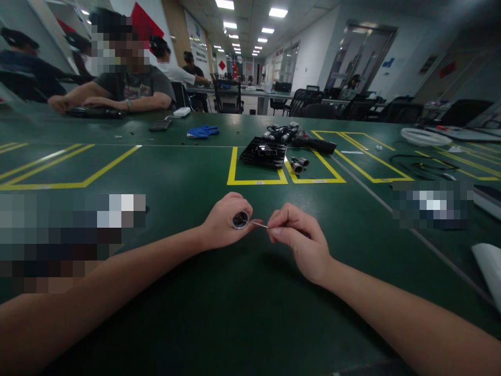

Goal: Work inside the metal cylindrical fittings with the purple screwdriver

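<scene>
Table (203, 324): open room between hands and taped boxes (240, 183).
Left hand (221, 222): curled round metal tube (240, 220), toward near edge.
Right hand (299, 235): pinching thin rod (258, 224), pointed leftward at tube's mouth.

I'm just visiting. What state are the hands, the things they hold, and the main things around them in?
Left hand: closed around the round part
Round part: held, open end showing
Right hand: pinching the thin tool
Thin tool: held, tip at the part's opening
Blue glove: unworn, on the table
Metal cylinders: lying on their sides
Ceiling lights: lit
</scene>
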The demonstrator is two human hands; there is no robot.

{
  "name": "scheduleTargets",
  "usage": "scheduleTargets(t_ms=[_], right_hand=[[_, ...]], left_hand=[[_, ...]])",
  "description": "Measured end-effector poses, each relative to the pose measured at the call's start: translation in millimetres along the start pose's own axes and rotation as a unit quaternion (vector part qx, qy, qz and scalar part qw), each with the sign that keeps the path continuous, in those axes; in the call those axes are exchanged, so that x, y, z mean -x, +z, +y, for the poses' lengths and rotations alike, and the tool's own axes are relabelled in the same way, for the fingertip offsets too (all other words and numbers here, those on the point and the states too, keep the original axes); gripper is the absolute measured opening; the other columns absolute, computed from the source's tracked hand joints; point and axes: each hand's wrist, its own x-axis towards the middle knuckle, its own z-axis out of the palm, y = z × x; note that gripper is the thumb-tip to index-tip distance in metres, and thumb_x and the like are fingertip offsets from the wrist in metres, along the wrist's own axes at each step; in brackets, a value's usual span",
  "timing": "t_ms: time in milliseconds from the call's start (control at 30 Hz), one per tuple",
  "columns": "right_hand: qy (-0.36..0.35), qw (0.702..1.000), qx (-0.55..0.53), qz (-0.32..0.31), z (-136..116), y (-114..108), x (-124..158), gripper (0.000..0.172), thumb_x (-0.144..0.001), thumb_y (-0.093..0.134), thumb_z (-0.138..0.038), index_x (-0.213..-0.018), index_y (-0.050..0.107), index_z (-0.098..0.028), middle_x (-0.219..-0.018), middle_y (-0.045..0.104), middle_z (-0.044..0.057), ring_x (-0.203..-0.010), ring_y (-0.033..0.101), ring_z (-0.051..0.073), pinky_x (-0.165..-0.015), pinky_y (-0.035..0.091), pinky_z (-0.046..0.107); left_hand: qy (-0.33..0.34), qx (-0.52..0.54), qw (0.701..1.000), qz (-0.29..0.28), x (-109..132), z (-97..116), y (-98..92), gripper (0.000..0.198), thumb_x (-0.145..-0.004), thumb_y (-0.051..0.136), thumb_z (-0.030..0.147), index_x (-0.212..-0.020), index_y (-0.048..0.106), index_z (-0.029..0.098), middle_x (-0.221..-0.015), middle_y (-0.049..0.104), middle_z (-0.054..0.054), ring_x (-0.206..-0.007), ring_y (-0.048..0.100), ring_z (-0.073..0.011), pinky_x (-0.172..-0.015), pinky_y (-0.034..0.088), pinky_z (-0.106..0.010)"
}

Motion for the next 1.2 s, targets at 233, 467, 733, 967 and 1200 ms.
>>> scheduleTargets(t_ms=[233, 467, 733, 967, 1200], right_hand=[[-0.014, 0.998, 0.049, -0.020, 1, -3, -1, 0.005, -0.075, 0.056, -0.014, -0.072, 0.054, -0.018, -0.065, 0.052, -0.003, -0.057, 0.047, 0.010, -0.053, 0.036, 0.025], [-0.036, 0.992, 0.111, -0.056, -5, -4, 0, 0.004, -0.076, 0.056, -0.014, -0.076, 0.058, -0.017, -0.066, 0.055, -0.002, -0.056, 0.050, 0.010, -0.051, 0.039, 0.024], [-0.030, 0.993, 0.089, -0.077, -17, -5, 1, 0.002, -0.076, 0.061, -0.015, -0.078, 0.061, -0.016, -0.067, 0.058, -0.001, -0.055, 0.050, 0.009, -0.048, 0.040, 0.021], [-0.130, 0.979, 0.136, -0.076, -21, -7, 8, 0.010, -0.084, 0.055, -0.015, -0.076, 0.061, -0.013, -0.066, 0.055, 0.000, -0.058, 0.049, 0.008, -0.053, 0.040, 0.022], [-0.180, 0.961, 0.199, -0.071, -17, -4, 12, 0.013, -0.085, 0.052, -0.011, -0.074, 0.059, -0.012, -0.065, 0.055, 0.000, -0.060, 0.051, 0.008, -0.057, 0.040, 0.024]], left_hand=[[0.016, 0.001, 1.000, 0.010, 0, 1, 0.2, 0.021, -0.080, 0.056, 0.031, -0.065, 0.051, 0.017, -0.058, 0.056, 0.001, -0.059, 0.054, -0.0142, -0.073, 0.048, -0.033], [0.032, 0.017, 0.999, 0.016, 0, 1, 0.3, 0.021, -0.080, 0.057, 0.032, -0.066, 0.051, 0.017, -0.058, 0.055, 0.002, -0.057, 0.054, -0.0135, -0.074, 0.048, -0.034], [0.007, 0.041, 0.999, 0.034, 6, 15, 1.4, 0.021, -0.079, 0.059, 0.031, -0.066, 0.051, 0.016, -0.059, 0.056, 0.001, -0.060, 0.054, -0.0133, -0.068, 0.048, -0.030], [0.013, 0.066, 0.997, 0.024, 7, 25, 4.4, 0.022, -0.079, 0.061, 0.031, -0.067, 0.052, 0.016, -0.058, 0.054, 0.003, -0.056, 0.051, -0.0112, -0.072, 0.048, -0.032], [0.025, 0.074, 0.997, 0.022, 7, 23, 6.3, 0.023, -0.082, 0.057, 0.032, -0.066, 0.050, 0.017, -0.058, 0.053, 0.003, -0.055, 0.050, -0.0107, -0.074, 0.048, -0.032]])
